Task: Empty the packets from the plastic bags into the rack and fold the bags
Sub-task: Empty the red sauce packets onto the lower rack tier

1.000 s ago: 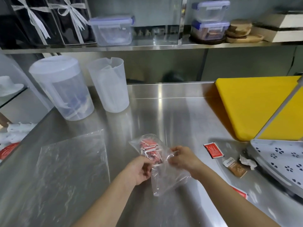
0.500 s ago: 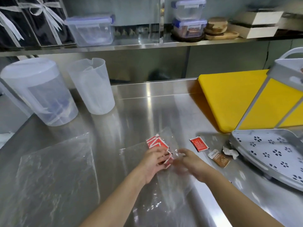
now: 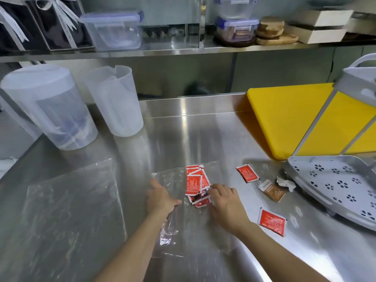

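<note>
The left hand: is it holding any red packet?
No, the left hand lies flat on the clear plastic bag, beside the red packets, not gripping them.

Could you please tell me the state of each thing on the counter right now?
Middle bag: spread flat.
Left hand: flat, pressing on it.
Packet pile: heaped at that bag's far end.
Right hand: fingertips on the pile, grip unclear.
Left bag: flat, empty.
Rack tray: visible part empty.
Pitcher: lidded.
Jug: open, upright.
</note>
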### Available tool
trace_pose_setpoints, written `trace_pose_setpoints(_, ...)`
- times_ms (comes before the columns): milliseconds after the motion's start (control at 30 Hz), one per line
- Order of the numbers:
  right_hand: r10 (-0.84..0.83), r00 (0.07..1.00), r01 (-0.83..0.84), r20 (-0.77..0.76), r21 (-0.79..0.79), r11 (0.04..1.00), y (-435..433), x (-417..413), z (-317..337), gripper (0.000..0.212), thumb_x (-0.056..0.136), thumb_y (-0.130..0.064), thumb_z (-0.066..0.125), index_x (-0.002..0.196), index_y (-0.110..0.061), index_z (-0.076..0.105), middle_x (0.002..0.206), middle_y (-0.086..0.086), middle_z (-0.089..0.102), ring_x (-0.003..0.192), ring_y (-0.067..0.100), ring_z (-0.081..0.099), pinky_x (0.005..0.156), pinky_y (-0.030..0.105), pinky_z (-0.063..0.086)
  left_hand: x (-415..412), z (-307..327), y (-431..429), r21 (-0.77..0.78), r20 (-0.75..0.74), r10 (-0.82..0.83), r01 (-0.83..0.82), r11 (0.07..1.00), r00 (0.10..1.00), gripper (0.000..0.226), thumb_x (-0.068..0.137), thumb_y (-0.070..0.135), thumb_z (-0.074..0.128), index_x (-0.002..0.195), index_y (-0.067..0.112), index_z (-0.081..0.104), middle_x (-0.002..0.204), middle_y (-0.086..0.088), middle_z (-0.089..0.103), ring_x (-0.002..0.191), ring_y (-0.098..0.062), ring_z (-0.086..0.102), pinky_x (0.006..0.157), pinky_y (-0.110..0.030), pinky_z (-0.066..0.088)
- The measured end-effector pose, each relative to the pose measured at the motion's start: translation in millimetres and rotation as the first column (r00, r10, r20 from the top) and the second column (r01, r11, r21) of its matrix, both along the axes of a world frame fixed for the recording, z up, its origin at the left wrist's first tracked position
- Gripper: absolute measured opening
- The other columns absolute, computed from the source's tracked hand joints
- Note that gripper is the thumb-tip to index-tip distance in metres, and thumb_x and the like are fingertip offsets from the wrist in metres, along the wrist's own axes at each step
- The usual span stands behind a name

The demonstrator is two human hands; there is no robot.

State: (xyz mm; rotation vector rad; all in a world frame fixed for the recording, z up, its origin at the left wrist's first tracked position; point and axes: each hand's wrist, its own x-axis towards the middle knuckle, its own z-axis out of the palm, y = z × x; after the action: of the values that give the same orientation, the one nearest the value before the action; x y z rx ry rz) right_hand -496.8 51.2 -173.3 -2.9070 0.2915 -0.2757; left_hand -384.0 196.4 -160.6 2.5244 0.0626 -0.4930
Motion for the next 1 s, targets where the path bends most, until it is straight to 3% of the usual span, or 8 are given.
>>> trace_pose_setpoints(167,0.066,0.996,-0.03,-0.053,0.507,0.862,35.2,4.7,15.9,0.038,0.08,-0.041,0.06,0.11,-0.018,0.06,0.109,0.001,0.063,0.098,0.019,0.059,0.085,0.03,0.048,-2.3,2.2,0.3,-0.445,-0.372,0.101,-0.272,0.853,0.923,0.008,0.075,-0.003,0.063,0.082,-0.005,0.059,0.045,-0.012,0.056,0.028,-0.015,0.047,0.031,-0.018,0.036)
trace_pose_setpoints(333,0.195,0.981,-0.049,-0.022,0.935,0.351,52.5,4.3,68.1,0.041,0.078,-0.001,0.067,0.104,-0.025,0.047,0.09,-0.013,0.061,0.075,-0.016,0.059,0.067,0.002,0.043,-9.7,45.8,-19.5,-0.665,-0.452,0.106,-0.414,0.622,0.885,0.015,0.08,-0.006,0.052,0.069,0.001,0.06,0.038,-0.006,0.058,0.033,-0.017,0.054,0.038,-0.02,0.046)
trace_pose_setpoints(433,-0.068,0.996,0.09,-0.061,0.746,0.66,40.1,14.8,76.0,0.03,0.077,-0.009,0.058,0.106,-0.019,0.058,0.094,0.005,0.069,0.087,0.02,0.065,0.079,0.035,0.052,-14.3,82.0,-27.2,-0.755,-0.357,-0.011,-0.282,0.592,0.934,0.017,0.084,-0.005,0.05,0.071,0.005,0.056,0.04,-0.003,0.062,0.035,-0.014,0.058,0.038,-0.02,0.048)
trace_pose_setpoints(567,-0.241,0.97,0.199,0.045,0.426,0.883,10.4,23.2,100.9,0.013,0.085,-0.011,0.053,0.081,-0.017,0.064,0.088,0.008,0.07,0.095,0.034,0.059,0.078,0.037,0.039,-17.0,129.9,-29.7,-0.811,-0.049,-0.177,0.064,0.581,0.983,0.014,0.085,0.016,0.063,0.083,0.009,0.052,0.069,-0.009,0.067,0.058,-0.014,0.063,0.061,-0.025,0.047)
trace_pose_setpoints(667,-0.14,0.981,0.099,0.131,0.278,0.956,-12.4,23.7,132.0,0.015,0.088,-0.015,0.053,0.077,-0.017,0.064,0.085,0.005,0.069,0.096,0.031,0.057,0.076,0.036,0.031,-13.0,154.1,-25.3,-0.68,0.272,-0.175,0.318,0.661,0.946,0.032,0.078,0.026,0.072,0.1,0.01,0.055,0.096,-0.006,0.064,0.084,-0.016,0.06,0.077,-0.027,0.047)
trace_pose_setpoints(767,-0.07,0.973,0.093,0.219,-0.096,0.991,-30.0,22.9,159.3,0.017,0.09,-0.02,0.051,0.083,-0.02,0.066,0.09,0.003,0.068,0.098,0.024,0.052,0.073,0.035,0.017,-16.9,175.9,-20.2,-0.393,0.618,-0.249,0.567,0.724,0.746,0.065,0.072,0.029,0.076,0.125,0.021,0.04,0.128,-0.002,0.046,0.115,-0.015,0.047,0.099,-0.029,0.039)
trace_pose_setpoints(900,0.03,0.973,-0.054,0.23,0.1,0.994,-40.7,18.2,198.3,0.016,0.088,-0.013,0.057,0.074,-0.006,0.064,0.081,0.014,0.07,0.08,0.031,0.059,0.07,0.037,0.038,-24.1,197.1,-25.9,0.155,0.649,-0.631,0.738,0.657,0.425,0.102,0.067,0.044,0.076,0.145,0.033,0.011,0.153,0.005,0.016,0.143,-0.016,0.008,0.115,-0.038,0.002)
trace_pose_setpoints(1000,0.122,0.961,-0.161,0.246,0.146,0.976,-44.5,9.7,217.1,0.016,0.086,-0.009,0.059,0.082,0.005,0.067,0.077,0.015,0.07,0.071,0.03,0.06,0.063,0.031,0.041,-27.0,204.2,-42.2,0.424,0.708,-0.682,0.661,0.619,0.184,0.087,0.073,0.047,0.069,0.144,0.034,0.021,0.152,0.006,0.027,0.145,-0.015,0.007,0.112,-0.038,-0.01)
